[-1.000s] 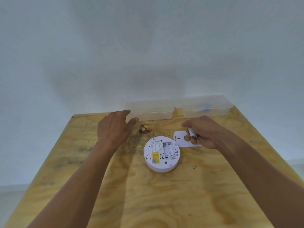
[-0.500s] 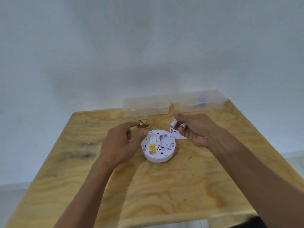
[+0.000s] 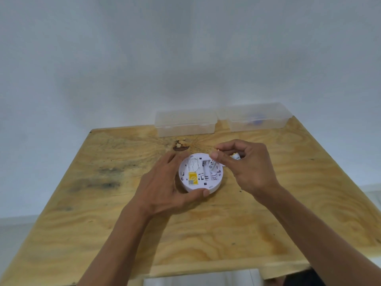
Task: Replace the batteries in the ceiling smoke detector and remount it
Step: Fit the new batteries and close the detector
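Note:
A round white smoke detector [image 3: 195, 180] lies back side up on the wooden table [image 3: 206, 234], its battery bay uncovered and a yellow label showing. My left hand [image 3: 165, 186] cups its left and near rim, thumb on the front edge. My right hand [image 3: 243, 166] hovers at the detector's right side and pinches a white battery [image 3: 212, 165] tilted into the bay. A second battery [image 3: 236, 156] sits in the same hand, behind the fingers. The detector's cover is hidden behind my right hand.
Two clear plastic lidded boxes stand at the table's far edge: one [image 3: 185, 121] in the middle, one [image 3: 257, 118] to its right with something blue inside. A dark knot [image 3: 180, 145] marks the wood behind the detector. A white wall rises behind the table.
My left hand moved from beside the detector onto its rim. My right hand came down left over the bay, and one battery now tilts into it.

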